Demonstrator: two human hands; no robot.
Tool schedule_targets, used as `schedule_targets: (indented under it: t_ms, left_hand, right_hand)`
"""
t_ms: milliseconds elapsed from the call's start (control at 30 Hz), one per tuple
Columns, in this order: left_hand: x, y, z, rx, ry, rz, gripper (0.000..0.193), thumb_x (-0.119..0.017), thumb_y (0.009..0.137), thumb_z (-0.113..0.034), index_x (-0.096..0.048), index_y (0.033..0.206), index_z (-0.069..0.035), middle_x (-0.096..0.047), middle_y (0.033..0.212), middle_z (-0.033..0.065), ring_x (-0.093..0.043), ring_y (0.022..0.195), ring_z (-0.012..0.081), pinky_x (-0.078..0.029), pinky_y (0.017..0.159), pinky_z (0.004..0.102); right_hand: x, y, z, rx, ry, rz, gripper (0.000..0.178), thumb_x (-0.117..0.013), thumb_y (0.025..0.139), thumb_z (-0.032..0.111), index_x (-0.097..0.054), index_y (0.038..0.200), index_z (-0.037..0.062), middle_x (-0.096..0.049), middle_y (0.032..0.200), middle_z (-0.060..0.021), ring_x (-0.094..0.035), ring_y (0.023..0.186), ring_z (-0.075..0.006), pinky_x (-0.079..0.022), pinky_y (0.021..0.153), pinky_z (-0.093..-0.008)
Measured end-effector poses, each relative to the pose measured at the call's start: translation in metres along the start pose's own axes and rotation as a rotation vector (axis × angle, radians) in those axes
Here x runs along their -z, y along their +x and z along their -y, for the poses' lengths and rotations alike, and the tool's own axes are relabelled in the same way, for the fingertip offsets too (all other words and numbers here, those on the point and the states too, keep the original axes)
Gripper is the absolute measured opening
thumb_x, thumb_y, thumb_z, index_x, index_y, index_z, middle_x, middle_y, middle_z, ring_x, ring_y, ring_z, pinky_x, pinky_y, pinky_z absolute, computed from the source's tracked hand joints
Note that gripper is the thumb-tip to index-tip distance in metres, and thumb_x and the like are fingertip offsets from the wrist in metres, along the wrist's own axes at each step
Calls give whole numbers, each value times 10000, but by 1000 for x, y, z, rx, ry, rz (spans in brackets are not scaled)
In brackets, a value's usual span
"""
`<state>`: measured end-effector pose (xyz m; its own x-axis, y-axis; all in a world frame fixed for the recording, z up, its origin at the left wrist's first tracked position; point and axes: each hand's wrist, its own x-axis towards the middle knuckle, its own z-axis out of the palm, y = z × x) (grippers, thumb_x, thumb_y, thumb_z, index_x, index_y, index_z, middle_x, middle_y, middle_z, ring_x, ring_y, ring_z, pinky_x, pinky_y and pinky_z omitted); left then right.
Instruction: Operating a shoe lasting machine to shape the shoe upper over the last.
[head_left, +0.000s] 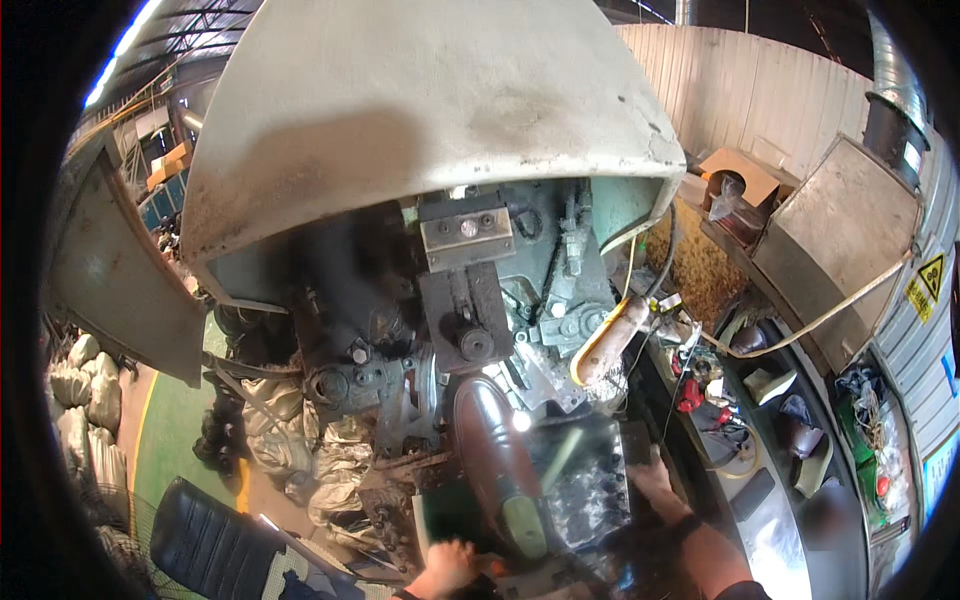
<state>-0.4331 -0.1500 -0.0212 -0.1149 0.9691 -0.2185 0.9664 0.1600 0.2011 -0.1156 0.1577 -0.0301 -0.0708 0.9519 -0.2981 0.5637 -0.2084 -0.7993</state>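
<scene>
My left hand (pixel 445 567) lies at the bottom edge, fingers spread, on the front of a greasy green machine (pixel 560 290), just left of a shiny dark cylinder (pixel 490 450) with a pale green end. My right hand (pixel 653 480) reaches in from the lower right and touches the right rim of a dark tray (pixel 590 490) holding shiny metal pieces. Its fingers are partly hidden against a black block. Above both hands a large grey-white hood (pixel 400 120) stands raised over the black mechanism (pixel 465 300).
A brown, yellow-edged hose piece (pixel 608 342) hangs right of the mechanism. A cluttered bench (pixel 760 440) with tools and a red object runs along the right under a metal box (pixel 840 230). Sacks (pixel 85 390) lie at left; a black seat (pixel 205 545) sits lower left.
</scene>
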Motion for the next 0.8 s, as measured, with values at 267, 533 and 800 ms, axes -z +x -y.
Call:
schedule_targets:
  t_ms: [267, 533, 800]
  left_hand:
    - [-21, 22, -35, 603, -947, -288, 606, -846, 696, -421, -698, 1064, 38, -699, 948, 257, -697, 947, 340, -544, 847, 424]
    - [-48, 12, -38, 1162, -1259, -133, 627, -929, 662, -293, -631, 1061, 87, -711, 965, 172, -712, 846, 238, -576, 662, 377]
    - [-64, -62, -63, 537, -1256, -595, 489, -885, 708, -175, -619, 1080, -2, -688, 954, 105, -658, 880, 186, -568, 744, 335]
  right_hand:
    - [-45, 3, -38, -237, 474, 131, 1095, -751, 793, 21, 7, 1583, -4, -707, 1024, -138, -656, 853, -197, -549, 733, -347]
    - [-50, 34, -26, 50, 458, 310, 1089, -776, 809, 52, -23, 1596, 62, -515, 1407, -270, -522, 1259, -280, -499, 946, -376]
    - [-9, 32, -15, -86, 937, 30, 956, -659, 845, -48, -85, 1595, 94, -592, 1227, -185, -610, 959, -259, -522, 801, -385]
